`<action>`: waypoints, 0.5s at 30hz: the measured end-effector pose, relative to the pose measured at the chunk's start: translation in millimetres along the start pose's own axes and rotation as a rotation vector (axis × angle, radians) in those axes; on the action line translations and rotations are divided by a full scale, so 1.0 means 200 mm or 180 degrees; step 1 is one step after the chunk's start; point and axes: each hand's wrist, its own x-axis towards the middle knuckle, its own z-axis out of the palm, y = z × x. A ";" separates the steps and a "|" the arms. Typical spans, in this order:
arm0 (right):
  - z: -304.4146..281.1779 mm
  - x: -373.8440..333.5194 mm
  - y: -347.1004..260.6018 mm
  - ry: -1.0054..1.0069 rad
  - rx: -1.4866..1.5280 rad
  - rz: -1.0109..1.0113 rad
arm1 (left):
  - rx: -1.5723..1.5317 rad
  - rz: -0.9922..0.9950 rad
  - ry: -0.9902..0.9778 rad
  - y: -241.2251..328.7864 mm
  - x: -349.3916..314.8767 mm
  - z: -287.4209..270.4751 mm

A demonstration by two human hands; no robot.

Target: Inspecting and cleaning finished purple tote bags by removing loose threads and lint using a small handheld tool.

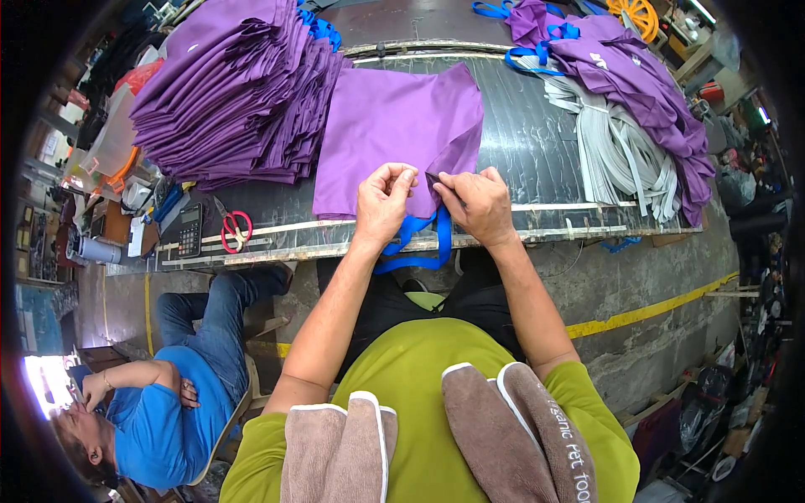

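A purple cloth bag (394, 117) lies flat on the dark table in front of me, its right side creased and folded over. Blue straps (419, 243) hang from its near edge, over the table's front toward my lap. My right hand (480, 201) pinches the bag's near right edge, where a small dark patch shows at the fingertips. Over the near edge, a little to the left, my left hand (386, 201) is closed in a pinch. Whatever is between its fingertips is too small to make out.
A tall stack of purple bags (235, 101) stands at left, with red-handled scissors (236, 228) and a calculator (191, 230) nearer. On the right lie a bundle of grey-white strips (620, 151) and more purple bags (646, 101). A seated person in blue (176, 402) is at lower left.
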 end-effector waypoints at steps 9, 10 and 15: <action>-0.03 0.02 -0.01 0.0152 0.0039 0.0463 | -0.0400 -0.0018 0.0063 -0.01 -0.02 -0.02; -0.03 0.02 -0.02 0.0054 0.0077 0.0402 | -0.0364 -0.0007 0.0042 -0.01 -0.02 -0.02; -0.01 0.03 -0.06 -0.0076 0.0046 0.0251 | -0.0358 -0.0027 0.0094 0.01 -0.02 0.00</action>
